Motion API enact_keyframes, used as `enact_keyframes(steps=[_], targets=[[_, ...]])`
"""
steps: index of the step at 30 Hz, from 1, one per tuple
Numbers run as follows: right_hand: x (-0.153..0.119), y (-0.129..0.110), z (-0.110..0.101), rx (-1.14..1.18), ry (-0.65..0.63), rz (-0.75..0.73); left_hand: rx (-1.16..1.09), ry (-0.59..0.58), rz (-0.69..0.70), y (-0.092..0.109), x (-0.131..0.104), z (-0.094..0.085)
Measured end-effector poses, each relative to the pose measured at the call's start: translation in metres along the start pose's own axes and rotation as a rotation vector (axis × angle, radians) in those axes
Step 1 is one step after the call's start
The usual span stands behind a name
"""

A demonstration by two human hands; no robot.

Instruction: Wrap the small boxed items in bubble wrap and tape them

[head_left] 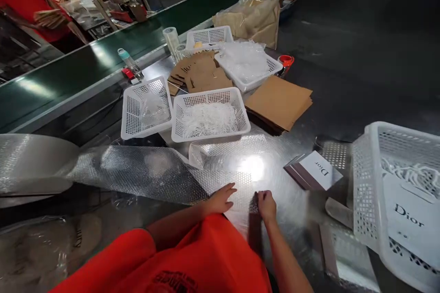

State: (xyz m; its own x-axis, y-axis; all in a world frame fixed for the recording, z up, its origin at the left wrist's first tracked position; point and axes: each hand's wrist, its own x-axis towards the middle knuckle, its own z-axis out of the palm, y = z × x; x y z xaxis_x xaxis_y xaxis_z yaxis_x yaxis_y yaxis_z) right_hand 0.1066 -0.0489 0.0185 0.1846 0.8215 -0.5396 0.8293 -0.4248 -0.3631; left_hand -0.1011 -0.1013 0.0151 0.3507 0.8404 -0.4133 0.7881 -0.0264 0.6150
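Note:
A sheet of bubble wrap runs from a large roll at the left across the shiny metal table. My left hand lies on the wrap near my body, its fingers spread. Close to its right, my right hand has curled fingers pinched at the wrap's end. A dark patch shows just beside those fingertips; whether it is shadow or part of the wrap I cannot tell. To the right of my hands, white cards marked Dior lie stacked on the table.
White baskets hold shredded filler and clear plastic. Brown cardboard sheets, orange-handled scissors and a tape dispenser lie further back. A large basket stands at the right. Beyond the green conveyor is another person.

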Motion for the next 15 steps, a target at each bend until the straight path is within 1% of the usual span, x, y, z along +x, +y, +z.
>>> enact_keyframes(steps=[3,5,6,7,8,10,11,12,13,14,15], targets=[[-0.006,-0.008,0.005,0.011,-0.033,0.003,-0.005,0.008,-0.036,0.005,0.000,0.001],[-0.010,-0.014,0.008,0.012,-0.049,-0.004,0.006,0.025,-0.058,0.006,-0.002,-0.007],[-0.012,-0.015,0.009,0.013,-0.054,-0.011,0.021,0.060,-0.083,0.006,-0.003,-0.014],[-0.013,-0.016,0.008,0.013,-0.054,-0.019,0.050,0.132,-0.129,0.004,-0.004,-0.023],[-0.014,-0.015,0.005,0.012,-0.049,-0.026,0.095,0.240,-0.202,0.002,-0.005,-0.035],[-0.012,-0.008,-0.004,0.009,-0.025,-0.030,0.214,0.517,-0.428,-0.006,-0.007,-0.064],[-0.010,-0.003,-0.010,0.009,-0.007,-0.029,0.261,0.626,-0.565,-0.010,-0.007,-0.080],[-0.008,0.003,-0.016,0.011,0.013,-0.025,0.285,0.664,-0.673,-0.015,-0.008,-0.095],[-0.006,0.009,-0.024,0.014,0.033,-0.020,0.291,0.655,-0.731,-0.019,-0.008,-0.110],[-0.003,0.017,-0.031,0.020,0.050,-0.014,0.284,0.590,-0.726,-0.022,-0.008,-0.122],[-0.001,0.025,-0.038,0.028,0.065,-0.010,0.271,0.517,-0.686,-0.023,-0.008,-0.133]])
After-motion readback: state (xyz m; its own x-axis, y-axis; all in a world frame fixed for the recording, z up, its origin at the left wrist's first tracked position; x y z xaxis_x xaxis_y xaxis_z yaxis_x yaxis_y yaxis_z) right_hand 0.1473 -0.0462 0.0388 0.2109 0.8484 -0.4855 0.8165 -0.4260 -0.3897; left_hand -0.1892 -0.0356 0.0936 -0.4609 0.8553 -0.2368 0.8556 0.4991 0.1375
